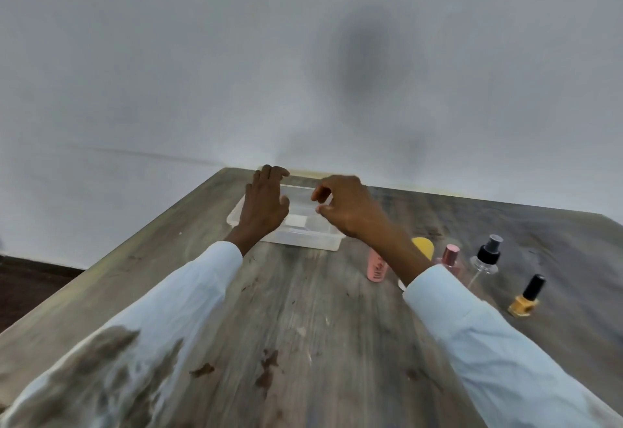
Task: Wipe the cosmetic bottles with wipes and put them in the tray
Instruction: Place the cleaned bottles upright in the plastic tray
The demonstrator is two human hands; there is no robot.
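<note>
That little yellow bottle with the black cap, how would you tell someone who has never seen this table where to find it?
Start at the wooden table and follow the row of small bottles beside the person's right sleeve. The yellow nail polish bottle stands at the row's near end, closest to the camera. It is the shortest, squat and amber below a tall black cap, unlike the clear spray bottle behind it.

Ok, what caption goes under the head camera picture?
Both hands hover over the clear tray; cosmetic bottles wait on the wooden table.
</note>
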